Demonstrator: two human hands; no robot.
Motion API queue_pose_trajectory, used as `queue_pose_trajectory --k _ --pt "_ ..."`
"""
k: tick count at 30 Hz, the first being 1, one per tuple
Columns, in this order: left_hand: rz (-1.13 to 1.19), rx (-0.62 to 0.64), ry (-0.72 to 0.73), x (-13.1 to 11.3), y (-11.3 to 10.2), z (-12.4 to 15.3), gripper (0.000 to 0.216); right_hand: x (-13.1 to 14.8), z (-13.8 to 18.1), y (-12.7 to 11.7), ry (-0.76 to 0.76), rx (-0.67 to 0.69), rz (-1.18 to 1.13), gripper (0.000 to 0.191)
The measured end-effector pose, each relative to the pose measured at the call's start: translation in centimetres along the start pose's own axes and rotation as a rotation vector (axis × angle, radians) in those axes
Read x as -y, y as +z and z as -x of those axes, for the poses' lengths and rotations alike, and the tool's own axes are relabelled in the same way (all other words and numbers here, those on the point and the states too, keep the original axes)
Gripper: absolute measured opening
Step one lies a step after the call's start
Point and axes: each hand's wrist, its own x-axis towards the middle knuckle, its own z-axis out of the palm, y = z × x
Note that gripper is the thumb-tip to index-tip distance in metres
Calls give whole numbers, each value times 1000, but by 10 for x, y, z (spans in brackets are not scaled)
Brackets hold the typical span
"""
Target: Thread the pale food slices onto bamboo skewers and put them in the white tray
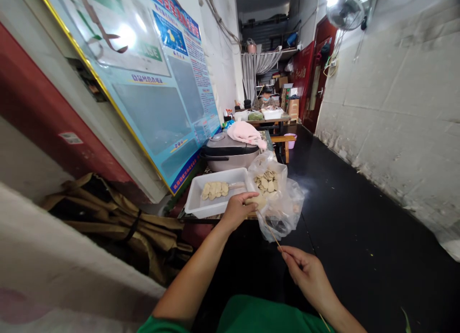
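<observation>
My left hand (pixel 237 211) is closed on a pale, flat oval slice (pixel 259 201), pinched between thumb and fingers; I cannot make out what food it is. Lower and to the right, my right hand (pixel 305 271) grips a thin wooden skewer (pixel 269 226). The skewer's upper end meets the slice, but whether it pierces it does not show clearly. Just behind the held slice is a clear plastic bag (pixel 293 203) with many similar loose slices (pixel 266 181) in it. Left of it stands a white tray (pixel 196 206) holding a row of pale slices (pixel 214 190), with skewer ends beside them.
Behind the tray sits a grey-brown cooker (pixel 233 158) with a pink cloth (pixel 244 132) on top. A blue poster board (pixel 151 103) leans at the left. Farther back are another table with bags, a wooden bench (pixel 283 139) and a pink bucket (pixel 290 141).
</observation>
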Motion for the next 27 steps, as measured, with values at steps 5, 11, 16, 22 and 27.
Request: queue_pose_trajectory --k 5,11,16,22,27 --pt "-205 -12 143 1 1 0 40 3 -2 0 13 -20 -26 36" --pt "-258 -8 220 6 6 1 43 2 -3 0 26 -23 -46 41" --pt "-349 -29 287 7 11 5 41 -3 -4 3 35 -20 -65 42" --pt "-354 -67 297 13 16 7 39 -5 -6 7 26 -42 -87 42" --pt "-302 -58 291 12 20 10 39 -7 -7 10 1 -50 -88 40"
